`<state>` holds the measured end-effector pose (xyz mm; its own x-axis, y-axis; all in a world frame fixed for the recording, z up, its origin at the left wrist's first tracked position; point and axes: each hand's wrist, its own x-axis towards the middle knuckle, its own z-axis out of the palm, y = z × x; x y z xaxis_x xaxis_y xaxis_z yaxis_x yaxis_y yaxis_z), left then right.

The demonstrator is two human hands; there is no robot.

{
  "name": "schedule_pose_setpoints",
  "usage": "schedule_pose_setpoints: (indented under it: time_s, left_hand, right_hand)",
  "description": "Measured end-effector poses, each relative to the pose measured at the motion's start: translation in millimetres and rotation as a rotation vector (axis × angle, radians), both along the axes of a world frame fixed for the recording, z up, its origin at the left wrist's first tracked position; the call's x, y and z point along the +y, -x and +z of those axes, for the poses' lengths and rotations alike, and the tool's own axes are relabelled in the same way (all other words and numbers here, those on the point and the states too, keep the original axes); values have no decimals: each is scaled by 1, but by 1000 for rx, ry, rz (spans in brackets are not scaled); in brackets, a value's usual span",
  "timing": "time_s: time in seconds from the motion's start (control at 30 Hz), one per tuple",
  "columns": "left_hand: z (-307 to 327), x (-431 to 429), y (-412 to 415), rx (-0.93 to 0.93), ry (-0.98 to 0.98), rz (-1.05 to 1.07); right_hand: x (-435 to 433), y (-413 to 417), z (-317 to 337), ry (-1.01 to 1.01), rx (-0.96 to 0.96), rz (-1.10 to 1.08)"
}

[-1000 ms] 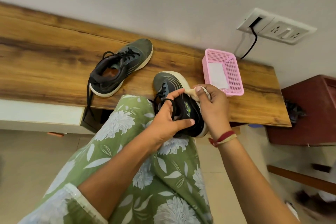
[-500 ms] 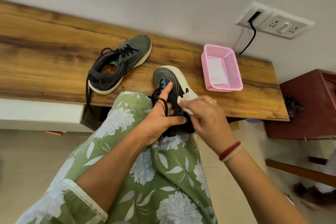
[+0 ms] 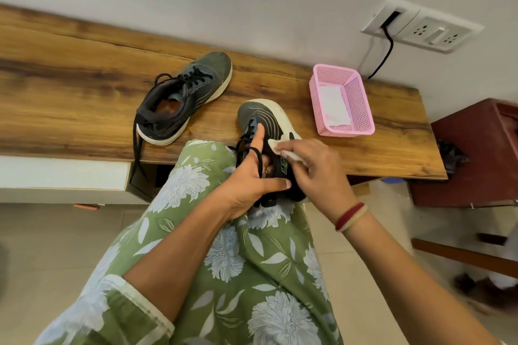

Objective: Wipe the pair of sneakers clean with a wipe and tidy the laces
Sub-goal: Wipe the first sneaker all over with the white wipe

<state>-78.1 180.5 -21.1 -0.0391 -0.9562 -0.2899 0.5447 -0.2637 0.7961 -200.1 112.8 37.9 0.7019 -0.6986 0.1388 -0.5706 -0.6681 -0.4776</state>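
Sneaker (image 3: 265, 120) rests on the knee (image 3: 204, 161), gripped by the left hand (image 3: 246, 185); right hand (image 3: 316, 171) pinches a wipe (image 3: 283, 149) against its side.

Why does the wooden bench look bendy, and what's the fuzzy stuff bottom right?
Head view: the wide lens bends the bench and tilts the wall socket; the dark shapes in that corner are too blurred to name; the held sneaker and wipe look sharp; light is soft, without glare.

One grey sneaker (image 3: 263, 117) tilts toe-up, white wipe (image 3: 283, 149) against its side; the other sneaker (image 3: 193, 92) lies loose-laced.
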Motion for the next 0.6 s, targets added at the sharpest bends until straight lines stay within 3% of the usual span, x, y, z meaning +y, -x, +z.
schedule_pose_setpoints:
  time_s: [0.2,0.27,0.33,0.4,0.5,0.6]
  left_hand:
    - [-1,0,-2,-17,1,-25]
    - [0,0,-1,-27,2,-31]
    - [0,-2,0,-5,-5,-29]
    - [1,-3,0,6,-15,-22]
    - [3,-3,1,5,-11,-18]
    - [0,-1,1,31,3,-30]
  right_hand:
    - [19,25,-14,82,57,161]
    - [23,23,-4,-149,-98,19]
    - [14,15,8,-473,-384,-212]
    - [-2,6,16,-547,-549,-392]
    - [-7,-4,13,-470,-407,-376]
    - [15,7,-5,-72,-87,-115]
